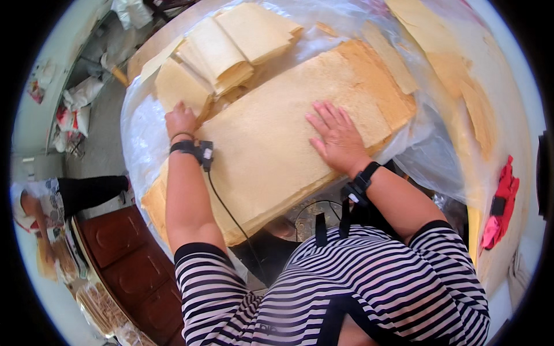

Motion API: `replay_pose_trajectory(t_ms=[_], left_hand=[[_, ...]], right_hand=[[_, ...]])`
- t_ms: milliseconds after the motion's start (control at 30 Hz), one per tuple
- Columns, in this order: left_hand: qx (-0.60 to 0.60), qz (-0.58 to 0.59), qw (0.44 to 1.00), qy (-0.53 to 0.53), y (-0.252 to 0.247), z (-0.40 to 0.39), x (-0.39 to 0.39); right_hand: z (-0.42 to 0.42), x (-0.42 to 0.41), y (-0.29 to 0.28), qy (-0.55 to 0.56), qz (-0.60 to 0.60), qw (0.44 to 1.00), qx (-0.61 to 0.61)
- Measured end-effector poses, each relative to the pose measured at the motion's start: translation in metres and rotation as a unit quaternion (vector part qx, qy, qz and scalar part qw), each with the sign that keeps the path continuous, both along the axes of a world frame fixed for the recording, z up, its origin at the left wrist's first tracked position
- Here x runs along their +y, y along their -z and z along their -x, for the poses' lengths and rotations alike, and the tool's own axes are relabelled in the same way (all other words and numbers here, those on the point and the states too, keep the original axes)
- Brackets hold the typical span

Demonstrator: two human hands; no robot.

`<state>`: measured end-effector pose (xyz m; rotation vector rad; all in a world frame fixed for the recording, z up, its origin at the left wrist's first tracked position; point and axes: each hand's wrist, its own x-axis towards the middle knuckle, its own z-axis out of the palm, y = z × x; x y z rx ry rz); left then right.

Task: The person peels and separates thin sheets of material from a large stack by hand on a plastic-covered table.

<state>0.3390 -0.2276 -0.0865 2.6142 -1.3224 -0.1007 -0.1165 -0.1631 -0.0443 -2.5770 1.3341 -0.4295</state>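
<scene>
A thick rectangular stack of thin pale yellow sheets (268,142), which look like bean curd sheets, lies in front of me. Flat on its top, toward the right end, rests my right hand (339,138), palm down with the fingers spread. My left hand (181,119) is at the near edge of a folded sheet bundle (179,84), beyond the stack's left end. Its fingers are curled, and whether they pinch the bundle cannot be made out. Two more folded bundles, one in the middle (214,52) and one farther right (255,32), lie beside it.
Clear plastic film (143,125) covers the round table under the sheets. Loose strips (389,58) lie past the stack's right end. A black cable (229,212) hangs from my left wrist device. At far left another person (43,203) stands by a brown panelled cabinet (130,259). Red cloth (502,203) lies right.
</scene>
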Motion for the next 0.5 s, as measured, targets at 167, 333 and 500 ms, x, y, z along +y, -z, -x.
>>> replay_pose_trajectory(t_ms=[167,333,500], left_hand=[[-0.113,0.149,0.968,0.167,-0.047,0.052,0.039],[0.037,0.147,0.889,0.432,-0.07,0.221,0.131],[-0.032,0.004,0.907,0.42,-0.051,0.288,0.182]], right_hand=[[0.004,0.001,0.002,0.009,0.02,1.0,-0.022],[0.004,0.0,0.005,0.014,0.062,0.994,-0.093],[0.063,-0.011,-0.003,0.114,-0.057,0.942,-0.312]])
